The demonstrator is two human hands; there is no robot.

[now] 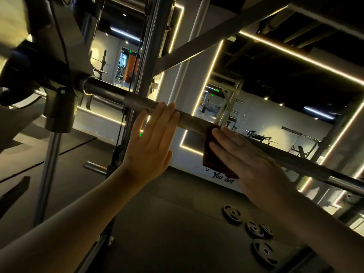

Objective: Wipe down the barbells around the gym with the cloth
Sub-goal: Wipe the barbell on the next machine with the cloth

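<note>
A steel barbell [136, 102] runs across the view from the rack at the upper left down to the lower right. My left hand [150, 142] reaches up with straight fingers, and its fingertips rest on the bar's knurled part. My right hand [244, 160] lies flat over a dark red cloth [213, 154] and presses it against the bar just right of my left hand. The cloth hangs below the bar, partly hidden under my fingers.
The bar's left end sits in a rack hook [59, 107] beside upright steel posts [149, 56]. Several black weight plates [256, 231] lie on the dark floor at lower right. A mirrored wall with lit strips [204, 81] stands behind.
</note>
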